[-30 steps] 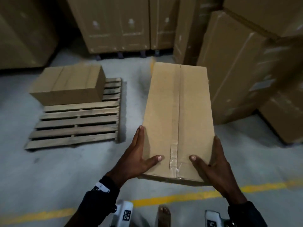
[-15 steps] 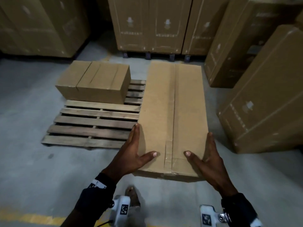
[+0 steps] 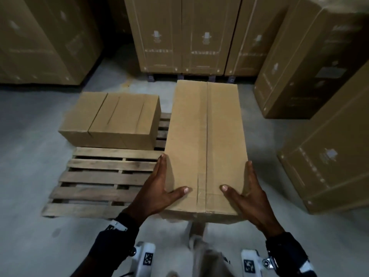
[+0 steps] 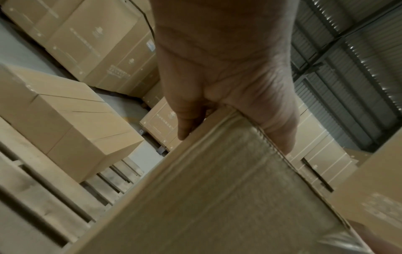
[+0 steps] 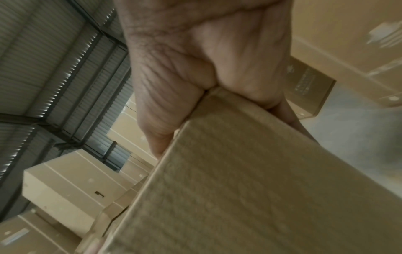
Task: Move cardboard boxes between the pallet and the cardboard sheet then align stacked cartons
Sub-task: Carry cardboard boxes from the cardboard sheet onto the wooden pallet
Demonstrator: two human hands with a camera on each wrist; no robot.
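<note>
A long taped cardboard box is carried lengthwise in front of me, off the floor. My left hand grips its near left edge, fingers along the side and thumb on top. My right hand holds the near right edge the same way. The wrist views show the left hand and the right hand clamped over the corners of the box. A wooden pallet lies on the floor to the left. Brown boxes sit side by side on its far half. The carried box overlaps the pallet's right edge.
Tall printed cartons stand on feet behind the pallet. More big cartons crowd the right side, and others the far left. Grey concrete floor lies left of the pallet. No cardboard sheet is in view.
I have walked forward with the box. The yellow floor line has dropped out of view, the pallet is nearer, and the box now hangs over its right edge. Both hands hold as before.
</note>
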